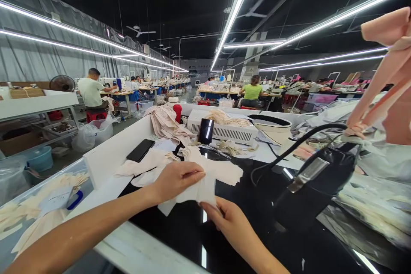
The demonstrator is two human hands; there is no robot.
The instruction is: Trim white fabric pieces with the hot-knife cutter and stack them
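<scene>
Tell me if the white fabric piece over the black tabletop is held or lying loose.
Held: the left hand pinches the white fabric piece, and the right hand grips its lower edge.

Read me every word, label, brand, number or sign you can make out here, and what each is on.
None can be read for certain.
White card at lower left: marks like writing, too small to read.
Paper sheet beside the flat black phone: faint marks, too small.
Sign on the far wall: lettering, too blurred.
Pale cloth being held: no lettering visible.
</scene>
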